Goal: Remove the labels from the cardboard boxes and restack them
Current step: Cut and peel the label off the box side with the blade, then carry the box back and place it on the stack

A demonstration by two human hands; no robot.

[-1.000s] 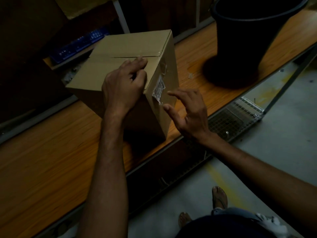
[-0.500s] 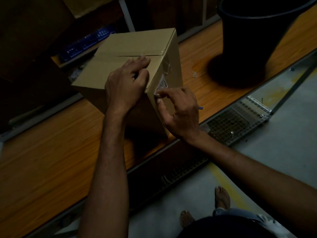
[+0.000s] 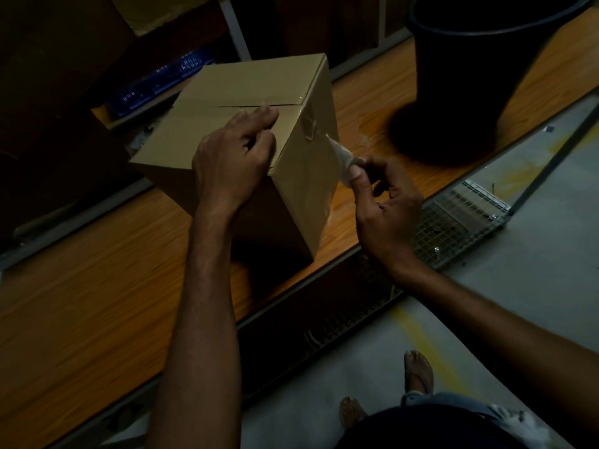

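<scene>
A closed brown cardboard box (image 3: 246, 89) stands on the wooden bench (image 3: 81, 303), its taped top seam facing up. My left hand (image 3: 230, 157) rests on the box's top near corner, fingers curled over the edge by the seam. My right hand (image 3: 382, 202) is just right of the box's side face and pinches a pale label (image 3: 340, 158) between thumb and fingers. The label is peeled away from the side face, with its upper tip still touching the cardboard.
A large black bucket (image 3: 479, 66) stands on the bench to the right of the box. A wire mesh cage (image 3: 453, 222) lies on the grey floor beside the bench edge. A blue crate (image 3: 162, 82) sits behind the box. My feet are below.
My right hand reached the label on the box's side, pinched its lower edge, and has now pulled it off to the right. My left hand stayed on the box top.
</scene>
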